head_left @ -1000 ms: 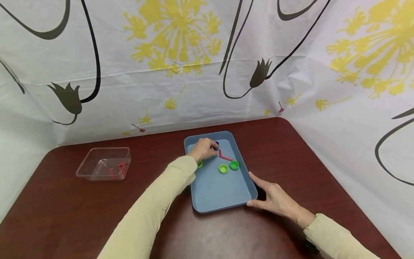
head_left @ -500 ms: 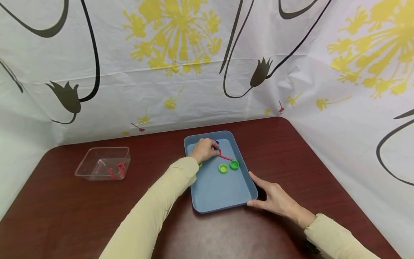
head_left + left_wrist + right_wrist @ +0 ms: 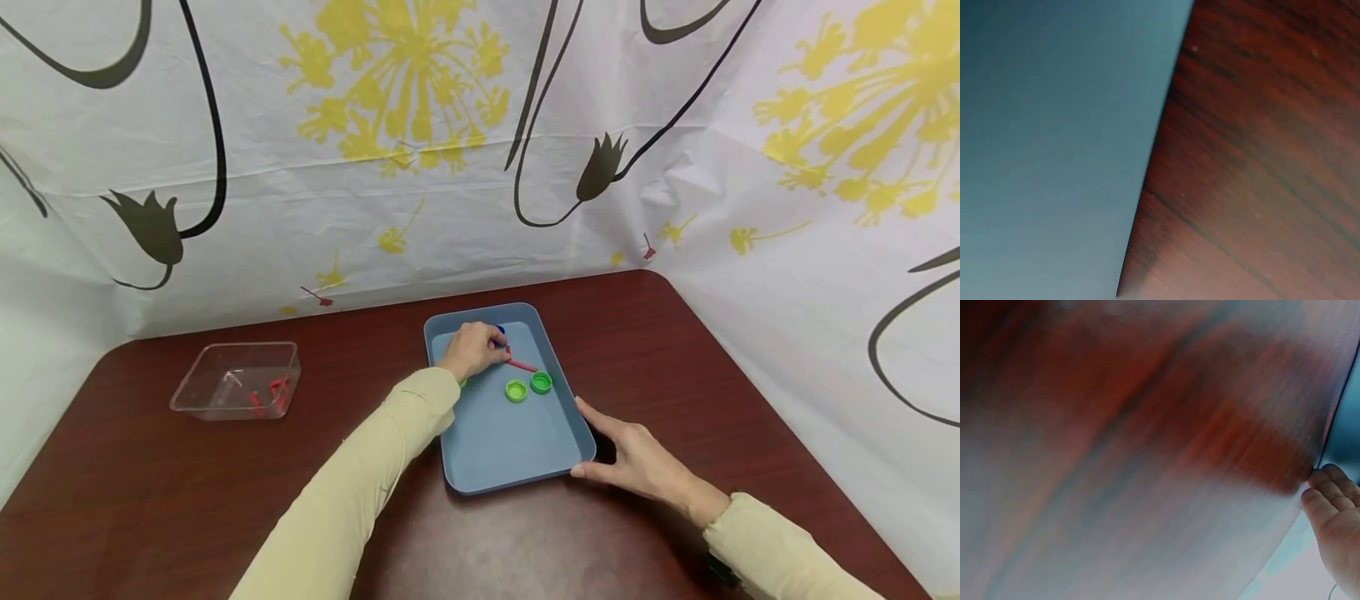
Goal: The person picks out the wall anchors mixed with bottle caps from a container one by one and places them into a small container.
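Nearest the camera, two pale yellow sleeves (image 3: pixel 341 500) come in over a dark red-brown, wood-grained table (image 3: pixel 150 500), one from each side. The right hand (image 3: pixel 637 462) is at the near right corner of a blue-grey tray (image 3: pixel 495 458), thumb against the near edge and fingers against the right side, holding the corner between them; the right wrist view also shows fingertips at the tray's edge. The left wrist view takes in only the tray and table surface. The tray lies flat on the table. Well to its left is a clear plastic box (image 3: pixel 197 385) with several small red pieces (image 3: pixel 279 385) at its right end. Inside the tray, right of its middle, are a light green cap (image 3: pixel 516 391) and, just beside it, a darker green cap (image 3: pixel 541 382); some more green shows at the left wrist, mostly covered. Farther in, the left hand (image 3: pixel 472 350) reaches over the tray with fingers bent downward, fingertips at a short red piece (image 3: pixel 507 350); cannot tell whether they pinch it or only touch. A longer red stick (image 3: pixel 523 365) lies just beside, slanting toward the darker cap. A blue item (image 3: pixel 500 330), partly hidden, shows behind the fingers. At the back hangs a white sheet (image 3: pixel 465 250) with a yellow and dark floral print.
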`<action>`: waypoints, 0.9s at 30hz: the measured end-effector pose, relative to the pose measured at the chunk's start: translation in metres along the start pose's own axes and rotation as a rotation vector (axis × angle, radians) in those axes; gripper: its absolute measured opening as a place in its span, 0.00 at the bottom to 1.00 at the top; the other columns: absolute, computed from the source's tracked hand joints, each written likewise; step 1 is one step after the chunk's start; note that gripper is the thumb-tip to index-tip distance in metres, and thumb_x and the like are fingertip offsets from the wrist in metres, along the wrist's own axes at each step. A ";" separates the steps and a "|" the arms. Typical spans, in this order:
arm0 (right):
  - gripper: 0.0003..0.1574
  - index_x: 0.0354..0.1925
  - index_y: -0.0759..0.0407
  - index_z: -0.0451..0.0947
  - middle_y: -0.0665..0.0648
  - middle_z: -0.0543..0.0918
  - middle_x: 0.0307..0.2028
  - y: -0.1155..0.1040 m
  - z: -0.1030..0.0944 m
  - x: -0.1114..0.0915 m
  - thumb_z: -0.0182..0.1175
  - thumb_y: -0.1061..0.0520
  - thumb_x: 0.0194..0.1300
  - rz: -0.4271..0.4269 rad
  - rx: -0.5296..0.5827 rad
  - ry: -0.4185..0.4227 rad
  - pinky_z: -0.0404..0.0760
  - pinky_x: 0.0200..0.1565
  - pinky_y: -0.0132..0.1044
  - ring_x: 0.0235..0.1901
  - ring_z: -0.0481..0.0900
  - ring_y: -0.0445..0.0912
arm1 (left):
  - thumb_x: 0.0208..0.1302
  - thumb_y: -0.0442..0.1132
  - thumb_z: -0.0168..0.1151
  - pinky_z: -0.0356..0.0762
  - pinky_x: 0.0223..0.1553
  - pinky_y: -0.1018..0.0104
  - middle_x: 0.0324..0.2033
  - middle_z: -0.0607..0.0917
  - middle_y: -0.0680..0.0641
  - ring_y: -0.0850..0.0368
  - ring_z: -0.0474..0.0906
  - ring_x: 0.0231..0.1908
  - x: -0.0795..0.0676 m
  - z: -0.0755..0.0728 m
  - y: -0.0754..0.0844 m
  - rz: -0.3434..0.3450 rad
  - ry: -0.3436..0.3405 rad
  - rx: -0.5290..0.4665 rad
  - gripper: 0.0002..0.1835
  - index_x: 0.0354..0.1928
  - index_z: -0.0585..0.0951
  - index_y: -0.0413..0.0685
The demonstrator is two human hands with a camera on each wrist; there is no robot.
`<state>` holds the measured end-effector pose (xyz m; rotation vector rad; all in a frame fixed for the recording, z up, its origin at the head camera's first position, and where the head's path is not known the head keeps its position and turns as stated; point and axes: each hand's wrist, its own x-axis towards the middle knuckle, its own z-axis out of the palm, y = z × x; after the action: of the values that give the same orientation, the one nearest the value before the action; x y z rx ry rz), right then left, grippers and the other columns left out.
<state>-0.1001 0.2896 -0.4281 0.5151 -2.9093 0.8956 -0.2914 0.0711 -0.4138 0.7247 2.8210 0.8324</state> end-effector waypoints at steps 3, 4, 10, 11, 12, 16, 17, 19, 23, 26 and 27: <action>0.56 0.69 0.63 0.58 0.64 0.72 0.61 0.000 0.000 0.001 0.69 0.39 0.51 0.000 -0.002 -0.001 0.78 0.49 0.44 0.56 0.76 0.52 | 0.56 0.44 0.69 0.67 0.29 0.71 0.28 0.81 0.51 0.60 0.72 0.30 0.001 0.000 0.000 0.004 0.005 0.010 0.13 0.43 0.86 0.50; 0.56 0.69 0.62 0.58 0.64 0.72 0.61 0.000 0.000 0.001 0.69 0.39 0.51 0.001 -0.003 0.000 0.78 0.49 0.44 0.56 0.75 0.52 | 0.55 0.44 0.69 0.67 0.29 0.71 0.28 0.82 0.51 0.60 0.72 0.30 0.001 0.000 0.000 0.007 0.007 0.013 0.14 0.43 0.86 0.50; 0.56 0.69 0.62 0.58 0.65 0.72 0.61 0.000 0.001 0.001 0.69 0.40 0.51 0.006 -0.001 -0.002 0.78 0.49 0.45 0.56 0.75 0.52 | 0.57 0.45 0.67 0.72 0.32 0.68 0.30 0.84 0.50 0.59 0.75 0.32 0.000 0.001 0.003 0.005 0.019 0.035 0.13 0.43 0.86 0.50; 0.56 0.69 0.62 0.58 0.65 0.72 0.61 0.000 0.001 0.001 0.69 0.40 0.51 0.007 0.001 -0.002 0.78 0.49 0.44 0.56 0.75 0.52 | 0.58 0.45 0.67 0.73 0.32 0.68 0.31 0.84 0.50 0.59 0.76 0.32 0.000 0.001 0.003 0.002 0.022 0.041 0.12 0.43 0.86 0.50; 0.56 0.69 0.62 0.58 0.65 0.72 0.61 0.000 0.001 0.001 0.69 0.40 0.51 0.008 0.001 -0.002 0.78 0.49 0.44 0.56 0.75 0.52 | 0.58 0.45 0.67 0.73 0.33 0.67 0.31 0.84 0.51 0.59 0.76 0.32 -0.001 0.001 0.004 -0.001 0.025 0.046 0.12 0.43 0.86 0.51; 0.56 0.69 0.62 0.58 0.65 0.72 0.61 0.000 0.001 0.000 0.69 0.40 0.51 0.010 0.000 -0.001 0.78 0.49 0.45 0.56 0.75 0.53 | 0.57 0.46 0.67 0.74 0.33 0.66 0.31 0.84 0.51 0.59 0.76 0.32 -0.001 0.002 0.005 -0.014 0.027 0.060 0.12 0.43 0.86 0.52; 0.56 0.69 0.62 0.59 0.65 0.72 0.61 0.000 0.001 0.000 0.69 0.40 0.51 0.010 -0.001 0.000 0.78 0.49 0.45 0.56 0.75 0.53 | 0.57 0.46 0.67 0.74 0.33 0.66 0.31 0.84 0.51 0.59 0.76 0.32 -0.001 0.002 0.004 -0.013 0.028 0.063 0.12 0.43 0.86 0.52; 0.56 0.69 0.62 0.59 0.65 0.72 0.61 -0.001 0.001 0.000 0.69 0.40 0.51 0.009 -0.005 0.001 0.78 0.49 0.46 0.57 0.75 0.53 | 0.57 0.46 0.67 0.74 0.33 0.67 0.32 0.84 0.52 0.59 0.76 0.33 -0.001 0.003 0.004 -0.014 0.029 0.066 0.13 0.43 0.86 0.52; 0.56 0.69 0.62 0.59 0.64 0.72 0.61 -0.001 0.000 0.000 0.69 0.39 0.51 0.007 -0.011 0.002 0.77 0.50 0.47 0.57 0.74 0.53 | 0.56 0.46 0.67 0.74 0.33 0.67 0.33 0.84 0.52 0.60 0.76 0.33 -0.001 0.002 0.004 -0.011 0.026 0.063 0.14 0.44 0.85 0.52; 0.56 0.69 0.62 0.59 0.64 0.72 0.61 -0.001 0.000 0.000 0.69 0.39 0.51 0.008 -0.013 0.000 0.77 0.50 0.47 0.57 0.74 0.53 | 0.55 0.47 0.68 0.74 0.33 0.66 0.34 0.84 0.51 0.59 0.76 0.34 -0.001 0.002 0.004 -0.013 0.017 0.065 0.16 0.45 0.85 0.53; 0.56 0.69 0.62 0.59 0.64 0.72 0.61 -0.001 0.000 0.000 0.69 0.39 0.51 0.009 -0.013 -0.001 0.77 0.50 0.47 0.57 0.74 0.53 | 0.55 0.48 0.69 0.74 0.33 0.66 0.35 0.84 0.51 0.59 0.76 0.35 -0.001 0.002 0.004 -0.014 0.014 0.069 0.16 0.45 0.85 0.53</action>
<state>-0.1001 0.2888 -0.4275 0.5014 -2.9186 0.8774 -0.2886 0.0743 -0.4134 0.7107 2.8761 0.7448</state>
